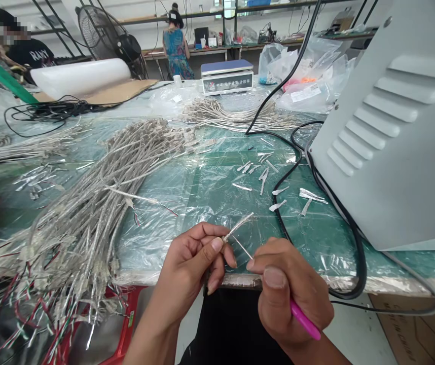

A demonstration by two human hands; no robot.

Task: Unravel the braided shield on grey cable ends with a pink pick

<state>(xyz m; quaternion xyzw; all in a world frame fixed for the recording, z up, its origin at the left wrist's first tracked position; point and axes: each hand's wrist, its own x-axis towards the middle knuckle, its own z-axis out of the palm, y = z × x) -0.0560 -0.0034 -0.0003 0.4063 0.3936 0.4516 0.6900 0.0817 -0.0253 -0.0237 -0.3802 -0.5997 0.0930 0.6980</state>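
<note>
At our film-covered green table (217,190), our left hand (196,258) pinches 1 cable (240,225), our right hand (293,286) clasps 1 pink tool (304,321); behind, we see 1 scale (227,77), 1 fan (101,35), shelves (286,6).

The left hand (196,261), right hand (293,291) and forearms (154,327) are bare, with black clothing (234,327) showing between them.

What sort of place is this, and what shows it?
Probably a cable workshop: a long heap of silvery-grey cables, a boxy white scale with a blue top, and a thin silvery cable end in the left hand.
</note>
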